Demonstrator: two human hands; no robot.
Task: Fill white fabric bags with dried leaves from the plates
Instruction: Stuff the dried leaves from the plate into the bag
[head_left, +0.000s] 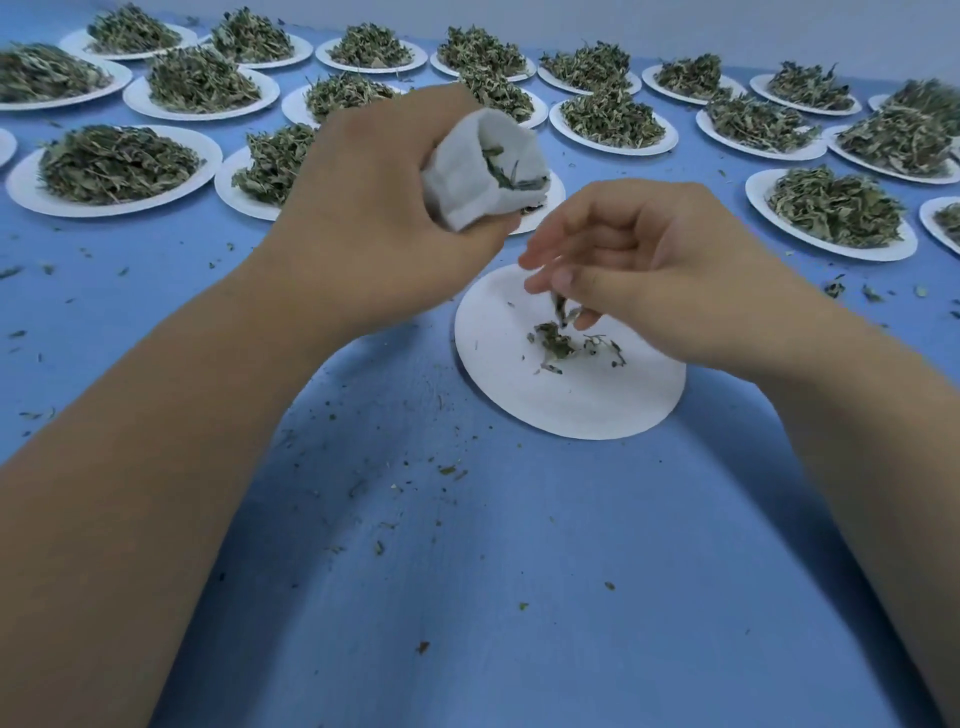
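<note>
Leaves (562, 307) pinched in the right hand (649, 260) over a nearly bare plate (519, 400)
Left hand (374, 197) grips the white fabric bag (467, 192) just above and left of that pinch, its open mouth turned toward the right hand

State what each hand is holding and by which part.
Left hand grips the white fabric bag around its body, mouth open. Right hand: its fingers pinch a few dried leaves by their upper ends.
</note>
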